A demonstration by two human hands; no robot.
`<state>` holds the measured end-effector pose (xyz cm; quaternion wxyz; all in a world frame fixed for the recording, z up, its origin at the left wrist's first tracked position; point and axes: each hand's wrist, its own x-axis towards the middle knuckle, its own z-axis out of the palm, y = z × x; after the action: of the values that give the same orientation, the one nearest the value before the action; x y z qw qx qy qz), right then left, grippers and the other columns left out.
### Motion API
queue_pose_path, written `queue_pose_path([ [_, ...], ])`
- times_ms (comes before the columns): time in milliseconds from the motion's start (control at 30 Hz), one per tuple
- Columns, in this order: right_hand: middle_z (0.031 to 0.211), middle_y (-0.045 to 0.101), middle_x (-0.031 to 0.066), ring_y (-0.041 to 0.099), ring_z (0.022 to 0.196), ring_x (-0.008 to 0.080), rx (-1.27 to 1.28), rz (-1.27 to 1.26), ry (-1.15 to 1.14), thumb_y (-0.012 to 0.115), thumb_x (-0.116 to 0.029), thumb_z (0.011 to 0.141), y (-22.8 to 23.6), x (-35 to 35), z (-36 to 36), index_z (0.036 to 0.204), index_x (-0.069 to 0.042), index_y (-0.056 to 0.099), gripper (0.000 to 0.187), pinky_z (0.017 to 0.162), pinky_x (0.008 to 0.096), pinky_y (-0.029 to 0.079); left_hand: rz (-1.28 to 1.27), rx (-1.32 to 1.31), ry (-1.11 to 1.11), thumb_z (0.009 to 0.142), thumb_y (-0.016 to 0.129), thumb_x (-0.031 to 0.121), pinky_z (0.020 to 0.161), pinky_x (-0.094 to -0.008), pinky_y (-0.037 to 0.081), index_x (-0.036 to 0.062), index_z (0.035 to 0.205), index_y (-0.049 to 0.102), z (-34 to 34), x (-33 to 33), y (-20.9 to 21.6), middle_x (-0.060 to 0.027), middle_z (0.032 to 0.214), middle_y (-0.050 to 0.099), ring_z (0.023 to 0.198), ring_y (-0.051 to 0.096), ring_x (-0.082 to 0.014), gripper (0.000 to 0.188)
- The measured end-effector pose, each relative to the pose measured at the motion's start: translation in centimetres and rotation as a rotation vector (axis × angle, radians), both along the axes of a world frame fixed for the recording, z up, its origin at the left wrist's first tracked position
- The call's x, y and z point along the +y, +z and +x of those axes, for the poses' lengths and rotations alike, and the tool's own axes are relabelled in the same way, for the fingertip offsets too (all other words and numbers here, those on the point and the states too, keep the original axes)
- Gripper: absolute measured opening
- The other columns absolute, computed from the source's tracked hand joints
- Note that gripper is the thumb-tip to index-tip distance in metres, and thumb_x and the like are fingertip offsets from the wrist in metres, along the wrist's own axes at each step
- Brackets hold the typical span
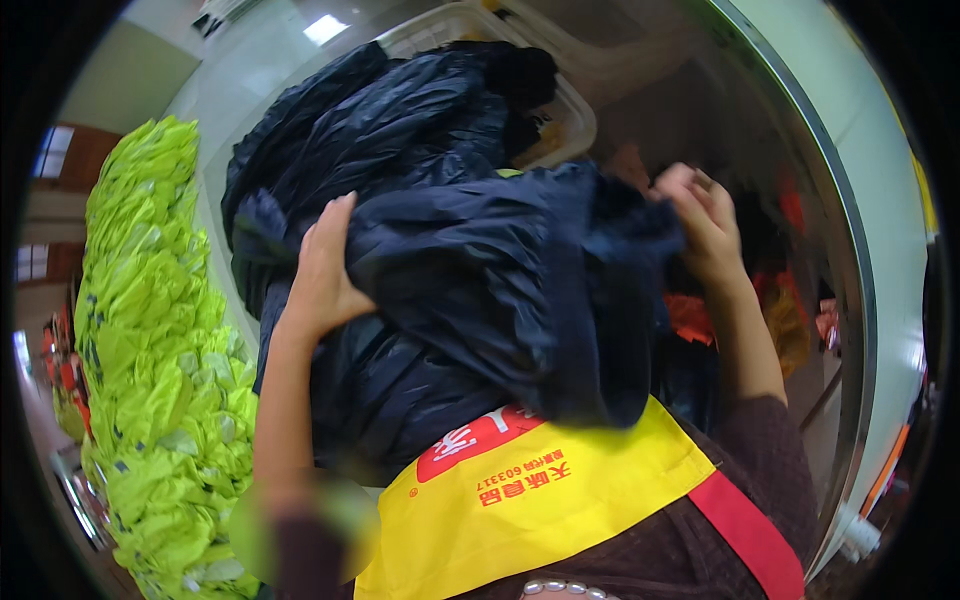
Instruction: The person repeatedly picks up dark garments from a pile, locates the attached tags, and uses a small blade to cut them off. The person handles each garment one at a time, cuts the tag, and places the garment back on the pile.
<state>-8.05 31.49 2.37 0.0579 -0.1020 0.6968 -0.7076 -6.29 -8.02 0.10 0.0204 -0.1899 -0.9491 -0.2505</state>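
A dark navy garment (470, 270) of thin, shiny, wrinkled cloth, with a smoother band along its right side, spreads in front of me. My left hand (325, 265) lies against its left side, thumb apart from the stretched fingers. At the upper right, my right hand (705, 215) is closed on the garment's edge, slightly blurred. Whether the garment is a jacket or another piece of clothing, I cannot tell. Behind it lies a heap of similar navy cloth (410, 120).
A long pile of bright yellow-green garments (160, 350) stands at the left. A pale plastic basket (580, 120) is at the back, partly under the navy heap. Orange cloth (690, 318) lies beneath my right arm. A metal-edged rim (845, 190) curves along the right.
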Motion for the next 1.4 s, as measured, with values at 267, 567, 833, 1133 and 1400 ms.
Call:
queue_pose_path([
  [267,0.075,0.055,0.0007,0.05,0.072,0.0069,0.112,0.631,-0.002,0.053,-0.017,0.092,2.8,6.0,-2.2,0.085,0.0,0.057,0.019,0.066,0.0197,0.039,-0.116,-0.217,-0.341,0.069,0.069,0.022,0.069,-0.0384,0.051,0.0024,0.086,0.059,2.2,8.0,1.1,-0.0138,0.078,0.065,0.074,0.064,-0.0327,0.028],
  [567,0.084,0.057,0.0134,0.056,0.078,0.0199,0.108,0.471,0.507,0.049,-0.021,0.093,-6.2,-12.6,-3.3,0.094,-0.001,0.055,0.022,0.072,0.0306,0.045,0.319,-0.808,-0.484,0.081,0.061,0.039,0.086,-0.0328,0.046,0.0008,0.11,0.06,-1.5,5.8,5.5,-0.0159,0.103,0.063,0.098,0.06,-0.0256,0.048],
  [833,0.075,0.055,0.0144,0.054,0.068,0.0201,-0.061,0.463,0.667,0.047,-0.024,0.095,-8.2,-12.2,0.2,0.096,0.0,0.053,0.025,0.066,0.0309,0.044,-0.781,-0.317,-0.106,0.094,0.034,0.03,0.081,-0.0425,0.044,0.0101,0.091,0.064,-1.3,-14.3,-7.3,-0.0086,0.095,0.067,0.091,0.062,-0.0271,0.036],
  [1133,0.084,0.061,0.0187,0.064,0.075,0.0299,0.085,0.587,0.731,0.051,-0.019,0.093,-9.0,-13.0,0.9,0.102,-0.001,0.054,0.021,0.065,0.0333,0.049,-0.224,-1.541,1.24,0.076,0.058,0.037,0.05,-0.0425,0.049,-0.0041,0.075,0.062,26.0,-26.3,-10.8,-0.0234,0.067,0.062,0.056,0.062,-0.0314,0.041],
  [1400,0.076,0.057,0.018,0.06,0.067,0.0342,0.208,0.496,0.59,0.057,-0.016,0.088,-7.4,-13.0,1.7,0.094,-0.002,0.053,0.015,0.058,0.0342,0.047,-0.662,-0.558,0.99,0.083,0.044,0.031,0.073,-0.0481,0.047,0.0006,0.09,0.063,10.8,-23.4,-5.1,-0.0236,0.091,0.063,0.088,0.06,-0.0389,0.036],
])
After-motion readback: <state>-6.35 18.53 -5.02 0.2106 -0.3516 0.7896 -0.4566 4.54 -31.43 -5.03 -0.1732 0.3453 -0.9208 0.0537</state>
